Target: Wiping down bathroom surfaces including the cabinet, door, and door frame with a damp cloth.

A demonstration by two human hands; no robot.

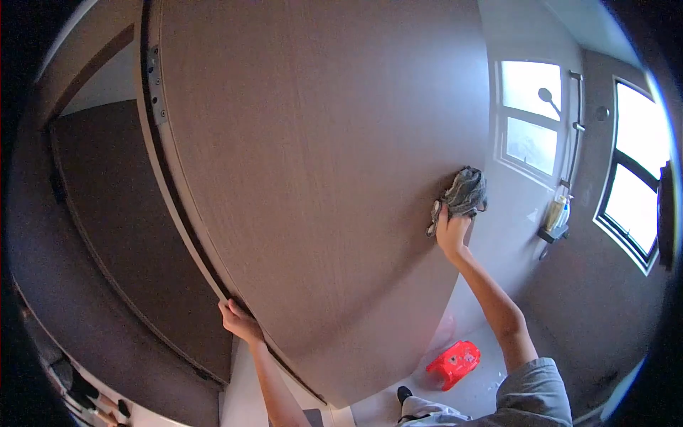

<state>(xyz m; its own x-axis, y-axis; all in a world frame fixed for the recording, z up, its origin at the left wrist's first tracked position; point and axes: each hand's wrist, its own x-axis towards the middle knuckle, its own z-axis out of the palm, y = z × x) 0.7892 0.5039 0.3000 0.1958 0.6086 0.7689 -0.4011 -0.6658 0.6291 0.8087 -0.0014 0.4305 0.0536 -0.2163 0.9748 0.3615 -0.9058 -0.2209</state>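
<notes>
A brown wood-grain door (pixel 320 160) fills the middle of the view. My right hand (pixel 453 232) holds a crumpled grey cloth (pixel 467 192) against the door face, close to its far right edge. Low on the hinge side, my left hand (pixel 243 325) grips the edge of the door frame (pixel 184 235), its fingertips curled over it. Higher on that same side, a metal hinge (pixel 158 85) with several screws is exposed.
A red plastic item (pixel 453 365) rests on the pale floor beyond the door. Soap bottles (pixel 557 213) stand on a wall shelf (pixel 552 234) below a shower rail (pixel 575 133). Windows (pixel 637 171) light the right side. Another person's legs (pixel 93 400) show at lower left.
</notes>
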